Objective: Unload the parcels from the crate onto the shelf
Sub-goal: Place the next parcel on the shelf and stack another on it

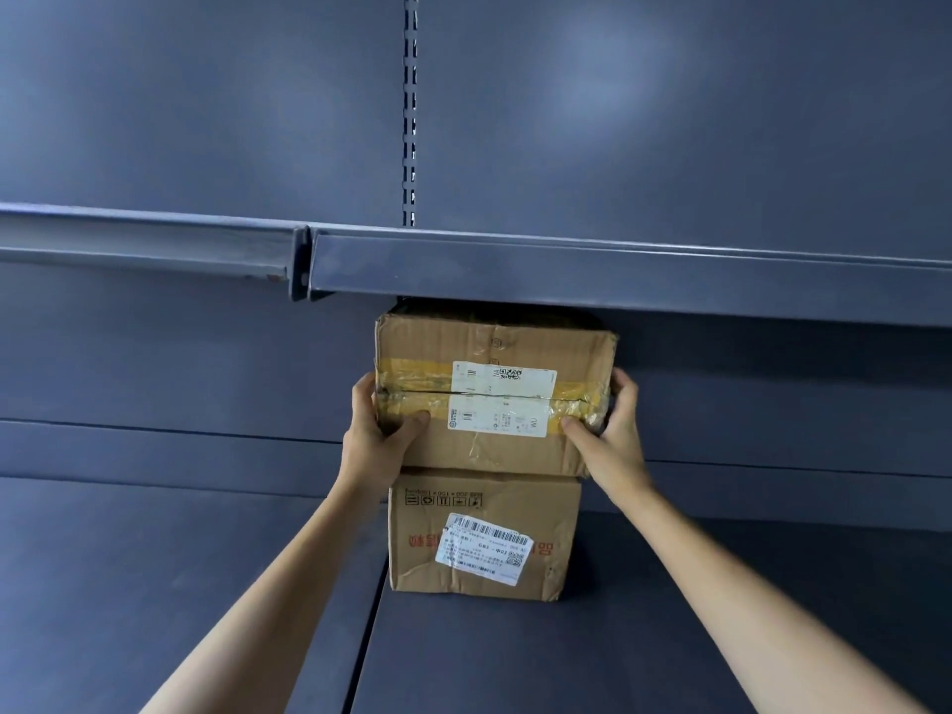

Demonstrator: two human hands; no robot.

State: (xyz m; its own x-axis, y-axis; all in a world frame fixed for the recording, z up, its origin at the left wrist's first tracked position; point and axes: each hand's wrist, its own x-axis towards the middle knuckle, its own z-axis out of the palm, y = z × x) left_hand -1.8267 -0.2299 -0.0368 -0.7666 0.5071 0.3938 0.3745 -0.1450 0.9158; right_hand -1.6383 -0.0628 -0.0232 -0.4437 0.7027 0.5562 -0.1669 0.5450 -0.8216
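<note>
- Mid-frame, a creased cardboard upper parcel (494, 394), banded with yellow tape and white labels, sits on a smaller lower parcel (484, 538).
- The left hand (378, 430) and right hand (608, 430) grip its sides, thumbs on the front.
- Both boxes stand on the smooth dark metal shelf (669, 636).

Dark blue-grey back panel (669, 121) filling the view, slotted upright rail (410, 110) running down its middle, faint light patches glowing on the metal
</note>
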